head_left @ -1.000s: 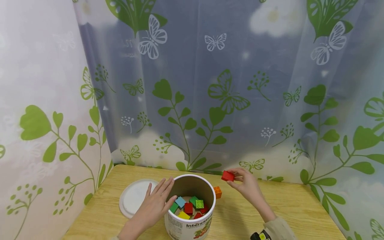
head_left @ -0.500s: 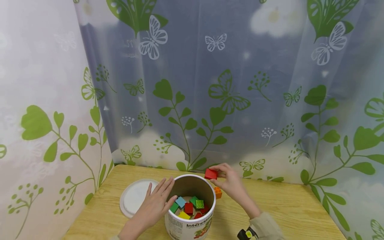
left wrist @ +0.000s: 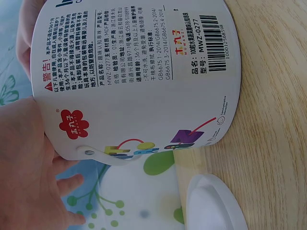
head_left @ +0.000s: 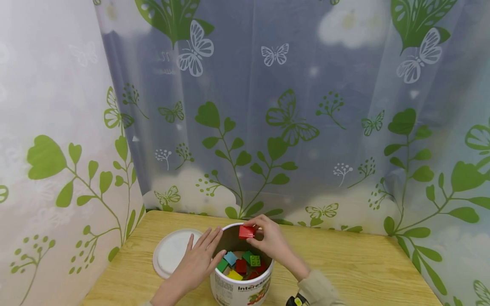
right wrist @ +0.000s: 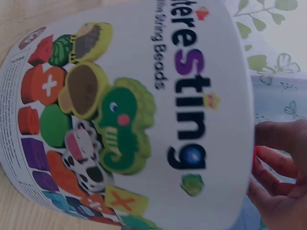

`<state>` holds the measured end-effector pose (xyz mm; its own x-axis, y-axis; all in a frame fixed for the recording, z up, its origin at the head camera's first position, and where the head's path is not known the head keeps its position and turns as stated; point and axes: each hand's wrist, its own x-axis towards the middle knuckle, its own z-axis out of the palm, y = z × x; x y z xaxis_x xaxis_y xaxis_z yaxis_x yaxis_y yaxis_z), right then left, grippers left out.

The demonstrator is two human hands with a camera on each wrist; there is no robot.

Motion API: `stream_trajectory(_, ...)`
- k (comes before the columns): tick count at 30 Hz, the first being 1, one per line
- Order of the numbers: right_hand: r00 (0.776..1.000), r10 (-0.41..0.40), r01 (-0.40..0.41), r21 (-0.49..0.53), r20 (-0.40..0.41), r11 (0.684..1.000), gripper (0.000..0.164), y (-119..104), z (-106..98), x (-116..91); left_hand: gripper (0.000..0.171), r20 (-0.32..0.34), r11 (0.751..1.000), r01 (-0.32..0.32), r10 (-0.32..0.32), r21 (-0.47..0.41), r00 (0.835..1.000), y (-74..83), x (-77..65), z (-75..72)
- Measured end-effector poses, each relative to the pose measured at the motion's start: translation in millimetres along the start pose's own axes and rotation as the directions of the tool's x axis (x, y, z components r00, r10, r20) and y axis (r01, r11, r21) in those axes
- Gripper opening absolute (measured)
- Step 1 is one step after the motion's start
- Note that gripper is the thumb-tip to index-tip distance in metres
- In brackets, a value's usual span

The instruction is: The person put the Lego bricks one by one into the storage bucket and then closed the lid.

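My right hand (head_left: pixel 273 240) pinches a red building block (head_left: pixel 246 232) between thumb and fingers, over the mouth of a round white bucket (head_left: pixel 226 291). The block overlaps the bucket's far inner wall in the head view. In the right wrist view, only a sliver of red shows by the fingers, past the printed bucket. My left hand (head_left: pixel 197 260) rests on the bucket's left rim, fingers straight and spread. Inside the bucket lie several blocks: a light green studded one (head_left: pixel 254 260), a red one (head_left: pixel 240 266), a yellow one (head_left: pixel 235 275) and a light blue one (head_left: pixel 231 257) among them.
A white round lid (head_left: pixel 166 250) lies on the wooden table (head_left: pixel 344 259) left of the bucket, partly behind the left hand. A patterned curtain (head_left: pixel 245 127) hangs along the table's back edge. A dark device (head_left: pixel 296 300) sits at the right wrist.
My right hand has carried the red block leftward, from right of the bucket to over its opening. It now covers the orange block that stood beside the bucket. The left hand stays put.
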<state>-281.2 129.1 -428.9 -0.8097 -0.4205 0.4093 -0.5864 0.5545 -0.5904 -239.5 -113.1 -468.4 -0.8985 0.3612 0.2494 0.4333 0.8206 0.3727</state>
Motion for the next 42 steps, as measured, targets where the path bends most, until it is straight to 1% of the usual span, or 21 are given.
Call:
stream_trajectory(5, 0.997, -0.012, 0.014, -0.020, 0.082, 1.000, 0.032, -2, 13, 1, 0.062, 0.005, 1.000, -0.001, 0.001, -0.003, 1.000, -0.2, -0.2, -0.3)
stream_trajectory(12, 0.992, -0.008, 0.010, -0.017, 0.126, 1.000, 0.032, 3, 25, -3, 0.063, 0.013, 1.000, -0.001, 0.001, -0.009, 1.000, -0.8, 0.0, 1.7)
stream_trajectory(17, 0.991, -0.012, 0.016, -0.030, 0.137, 0.999, 0.030, 4, 27, -5, 0.064, 0.004, 1.000, -0.003, 0.003, -0.010, 1.000, -0.6, -0.3, 1.3)
stream_trajectory(25, 0.977, -0.010, 0.022, -0.050, 0.212, 0.999, 0.026, 3, 27, -4, 0.065, 0.007, 1.000, -0.005, 0.005, -0.016, 1.000, -0.6, 0.1, -0.3)
stream_trajectory(30, 0.977, -0.008, 0.019, -0.051, 0.211, 0.999, 0.024, 4, 28, -3, 0.064, 0.010, 1.000, -0.005, 0.005, -0.019, 1.000, -0.5, -0.4, -1.2)
stream_trajectory(35, 0.984, -0.024, 0.034, -0.055, 0.174, 0.998, 0.025, 4, 28, -4, 0.064, 0.011, 1.000, -0.004, 0.004, -0.021, 1.000, -0.4, -1.1, -1.8)
stream_trajectory(37, 0.987, -0.022, 0.027, -0.032, 0.159, 0.999, 0.026, 4, 27, -4, 0.064, 0.013, 1.000, -0.003, 0.003, -0.024, 1.000, -0.4, -1.2, -1.7)
stream_trajectory(42, 0.991, 0.003, -0.012, 0.068, 0.134, 0.998, 0.028, 3, 22, -5, 0.064, 0.014, 1.000, -0.001, 0.001, -0.017, 1.000, -1.2, -0.6, -0.8)
